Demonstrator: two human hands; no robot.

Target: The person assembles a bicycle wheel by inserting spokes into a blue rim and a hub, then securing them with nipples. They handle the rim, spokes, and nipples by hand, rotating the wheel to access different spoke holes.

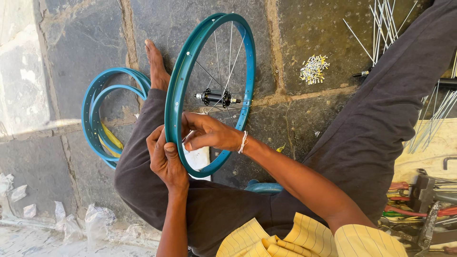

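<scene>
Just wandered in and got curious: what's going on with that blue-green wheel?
A person sitting on a stone floor holds a teal bicycle rim upright across their lap. The left hand grips the rim's outer edge, while the right hand reaches inside it, among the spokes. Only some spokes run from the hub to the rim. More teal rims lie on the floor beside a bare foot; loose spokes and a pile of small metal pieces lie nearby.

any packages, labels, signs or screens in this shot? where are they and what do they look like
No labels, signs or screens show.
Clear plastic bags: crumpled, whitish, along the floor edge at lower left.
White packet: soft, plain, on the lap behind the teal rim, below the right hand.
</scene>
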